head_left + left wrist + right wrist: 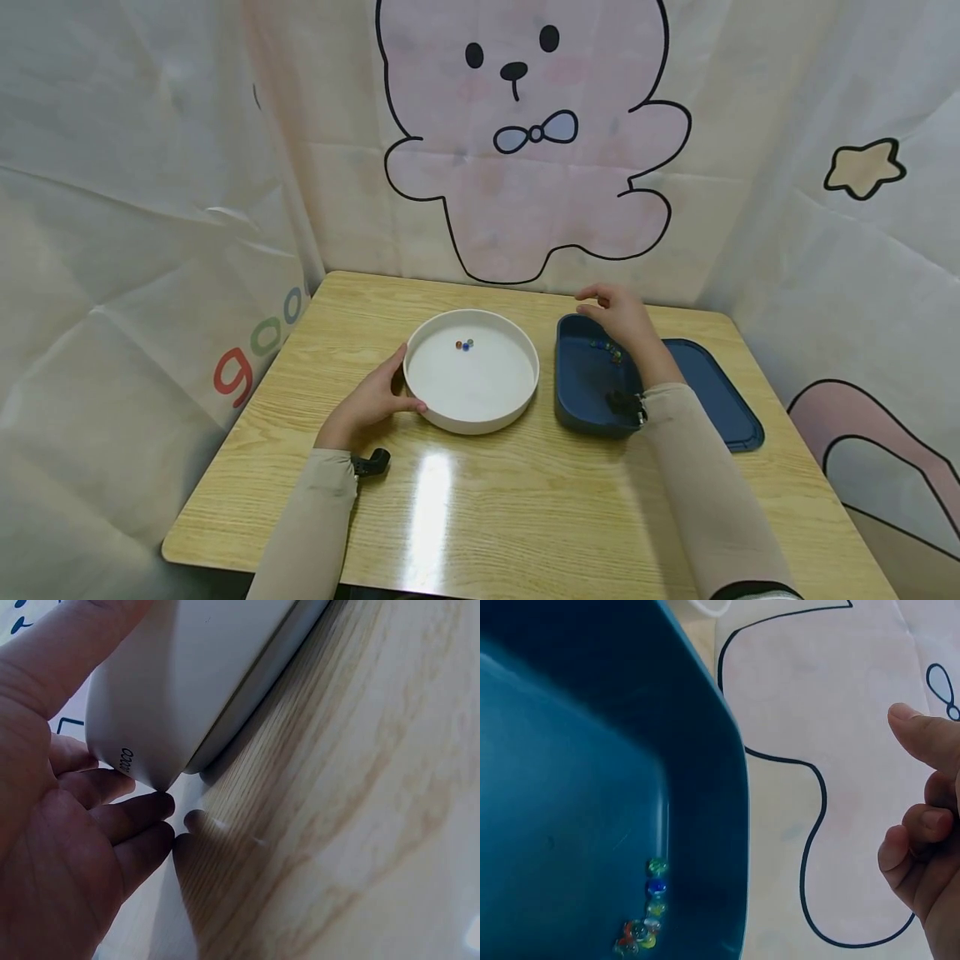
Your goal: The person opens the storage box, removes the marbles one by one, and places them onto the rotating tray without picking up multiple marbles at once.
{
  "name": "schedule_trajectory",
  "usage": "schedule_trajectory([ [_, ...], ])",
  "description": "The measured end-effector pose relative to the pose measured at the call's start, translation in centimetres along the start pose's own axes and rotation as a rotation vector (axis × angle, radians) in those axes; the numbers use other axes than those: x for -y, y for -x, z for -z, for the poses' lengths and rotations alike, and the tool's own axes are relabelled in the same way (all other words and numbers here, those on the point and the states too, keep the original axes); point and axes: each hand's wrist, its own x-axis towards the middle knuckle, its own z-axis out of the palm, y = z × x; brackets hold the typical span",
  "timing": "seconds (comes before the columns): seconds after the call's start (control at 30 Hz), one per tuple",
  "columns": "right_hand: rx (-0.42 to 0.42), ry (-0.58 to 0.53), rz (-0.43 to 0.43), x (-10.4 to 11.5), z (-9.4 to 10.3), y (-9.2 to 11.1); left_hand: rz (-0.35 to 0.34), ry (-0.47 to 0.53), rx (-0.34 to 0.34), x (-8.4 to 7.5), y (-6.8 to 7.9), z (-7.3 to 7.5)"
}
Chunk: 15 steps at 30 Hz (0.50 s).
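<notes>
My left hand [375, 395] holds the side of a round white tray [474, 392], thumb at its near left and fingers round its left side. In the left wrist view, the fingertips [154, 806] touch the tray's lower wall [150, 712]. Three small glass marbles [465, 345] lie together toward the back of the tray. Over the back edge of a deep blue box [581, 392] is my right hand [621, 318], fingers loosely bent, with nothing visible in them. Several marbles [656, 886] lie along one inner side of the box; the forearm partly hides the box in the head view.
A flat blue lid [716, 396] lies on the wooden table [510, 508] to the right of the box, partly behind my right arm. Printed curtains [345, 200] stand behind the table and on both sides. Black wrist cameras [371, 462] sit on both wrists.
</notes>
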Motion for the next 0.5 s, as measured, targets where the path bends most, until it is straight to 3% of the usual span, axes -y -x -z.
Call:
schedule_trajectory([
  [0.1, -0.01, -0.011, -0.005, -0.4, 0.2, 0.1, -0.001, 0.001, 0.001, -0.8, 0.3, 0.1],
  [0.23, -0.028, -0.015, -0.007, -1.1, 0.3, 0.2, -0.013, -0.007, -0.003, -0.4, 0.3, 0.2],
  [0.3, -0.04, -0.011, 0.003, -1.6, 0.3, 0.2, -0.011, -0.017, -0.005, 0.4, 0.0, 0.2],
  [0.5, -0.088, -0.005, 0.022, -2.8, 0.4, 0.6, -0.007, -0.011, 0.001, 0.6, -0.1, 0.2],
])
